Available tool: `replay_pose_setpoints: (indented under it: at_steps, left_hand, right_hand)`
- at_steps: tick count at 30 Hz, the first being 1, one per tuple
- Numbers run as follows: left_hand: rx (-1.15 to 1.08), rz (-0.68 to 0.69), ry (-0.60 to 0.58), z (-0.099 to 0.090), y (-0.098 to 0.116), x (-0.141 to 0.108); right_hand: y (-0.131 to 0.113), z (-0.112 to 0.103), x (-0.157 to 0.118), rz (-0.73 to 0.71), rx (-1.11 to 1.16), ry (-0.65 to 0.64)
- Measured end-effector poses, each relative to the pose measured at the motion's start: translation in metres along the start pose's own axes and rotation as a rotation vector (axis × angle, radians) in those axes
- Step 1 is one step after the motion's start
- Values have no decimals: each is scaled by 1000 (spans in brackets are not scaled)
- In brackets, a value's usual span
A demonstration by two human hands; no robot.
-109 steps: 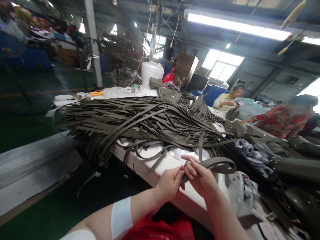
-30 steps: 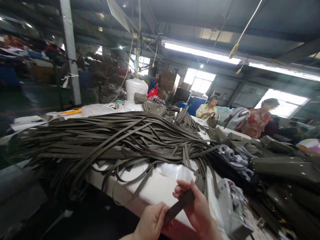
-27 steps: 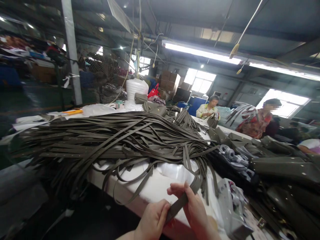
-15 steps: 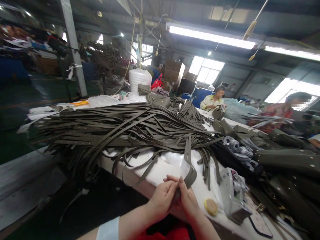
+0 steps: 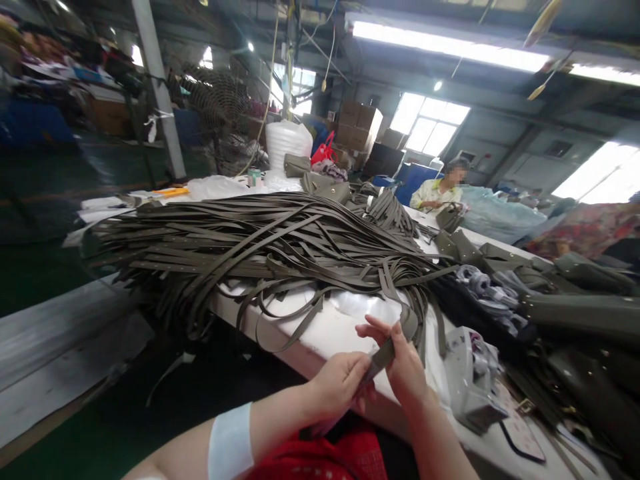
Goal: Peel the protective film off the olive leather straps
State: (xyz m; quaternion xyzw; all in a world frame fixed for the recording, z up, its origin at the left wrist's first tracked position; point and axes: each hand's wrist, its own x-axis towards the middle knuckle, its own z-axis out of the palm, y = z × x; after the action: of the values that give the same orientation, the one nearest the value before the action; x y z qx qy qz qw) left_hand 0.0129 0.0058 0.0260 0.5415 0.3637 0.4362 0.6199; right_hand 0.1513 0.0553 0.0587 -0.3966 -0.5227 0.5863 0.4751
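A dark olive strap point(image 5: 381, 358) runs through both my hands above the table's front edge. My left hand point(image 5: 337, 381) is closed around it, thumb on top. Farther along the strap, my right hand point(image 5: 403, 367) pinches it between thumb and fingers, with other fingertips stretched out to the left. Beyond the right hand, the strap loops back toward a large heap of similar straps point(image 5: 280, 237). The heap lies across the white table point(image 5: 305, 337), and several strap ends hang over its front edge. My left hand partly hides the strap's near end.
To my right stand a grey-white tape dispenser point(image 5: 470, 380) and a phone-like flat object point(image 5: 523, 427). Behind them lie clear tape-like coils point(image 5: 487, 293) and olive bag pieces point(image 5: 585, 313). A co-worker point(image 5: 440, 190) sits across the table. A metal post point(image 5: 159, 87) rises at left.
My hands have separated a little along the strap, the right one moving right and up. More strap shows between them. The yellow round object by my right forearm is now out of sight. The view has shifted.
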Motion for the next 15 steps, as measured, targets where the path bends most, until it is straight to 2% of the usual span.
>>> replay_pose_setpoints:
  at_steps: [3, 7, 10, 13, 15]
  left_hand:
    - [87, 98, 60, 2, 7, -1]
    - [182, 180, 101, 1, 9, -7]
    - [214, 71, 51, -1, 1, -12]
    - [236, -96, -34, -1, -15, -18]
    - [226, -166, -66, -1, -27, -22]
  right_hand:
    - [2, 11, -12, 0, -108, -53]
    - [5, 20, -25, 107, 10, -127]
    - [-10, 9, -14, 88, 248, -40]
    - [-38, -15, 7, 44, 597, 46]
    - [-53, -31, 17, 17, 684, 63]
